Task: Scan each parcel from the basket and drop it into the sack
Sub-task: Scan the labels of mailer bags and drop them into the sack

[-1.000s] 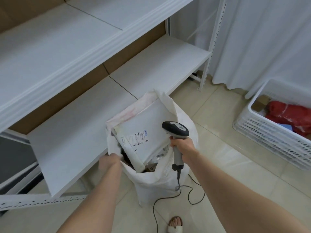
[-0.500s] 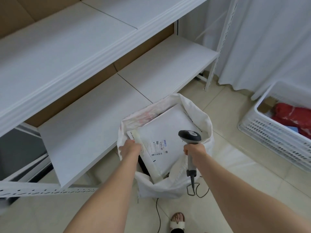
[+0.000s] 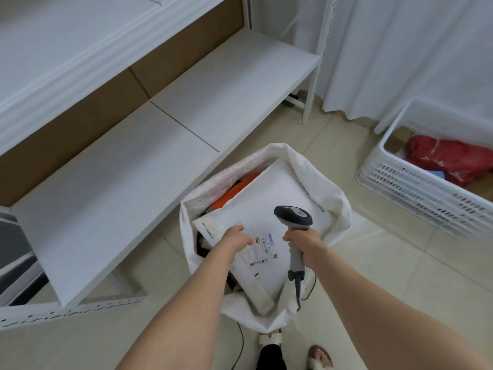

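Curls the left grip [image 3: 236,240] onto the white parcel's [image 3: 280,198] left edge, in the sack's [image 3: 336,202] mouth at 6 o'clock; clasps the scanner [image 3: 293,214] in the right grip [image 3: 302,240]. Looks light, flat, slick, bendy: best taken by an edge.

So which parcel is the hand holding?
The big white parcel on top in the sack: the left hand holds its edge. The orange parcel lies under it, and the red parcel sits away in the basket.
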